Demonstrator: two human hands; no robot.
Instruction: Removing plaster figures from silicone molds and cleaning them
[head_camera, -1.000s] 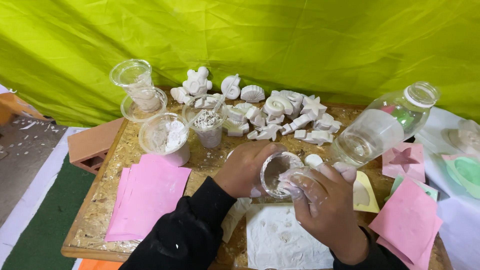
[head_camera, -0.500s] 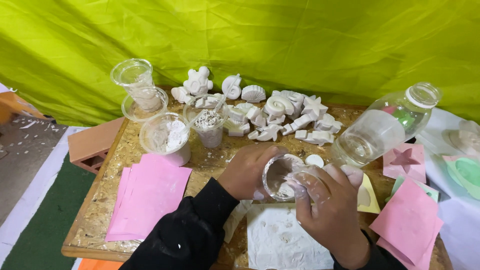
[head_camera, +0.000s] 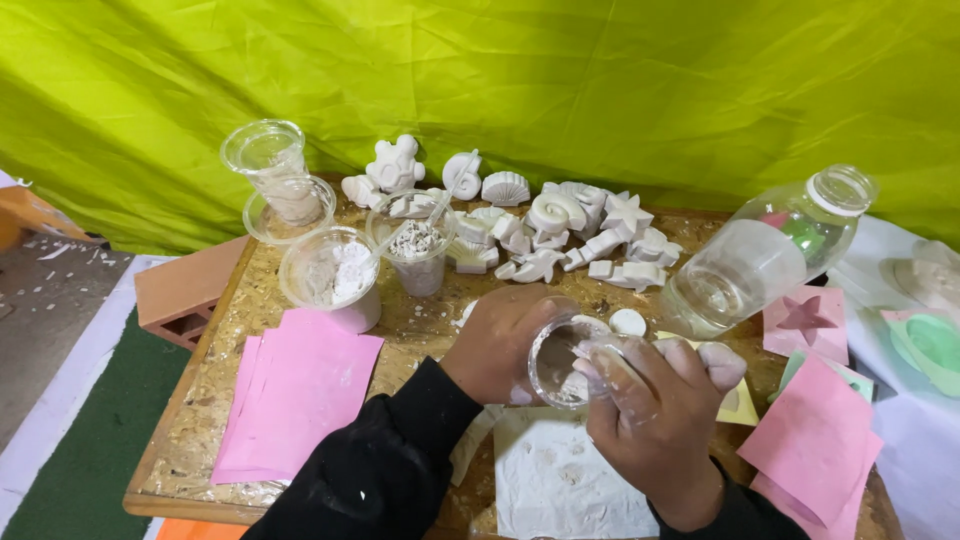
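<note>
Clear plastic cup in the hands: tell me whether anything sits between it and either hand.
Nothing visible does. The left hand grips the clear plastic cup from its side, and the right hand has fingers at its rim.

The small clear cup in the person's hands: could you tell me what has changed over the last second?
Very little. Both hands, left hand and right hand, keep hold of the small clear cup, which has tipped slightly further onto its side. The white casts, bottle and pink sheets stayed put.

black long sleeves (head_camera: 370, 470), plaster-dusted bare right hand (head_camera: 655, 410).
</note>
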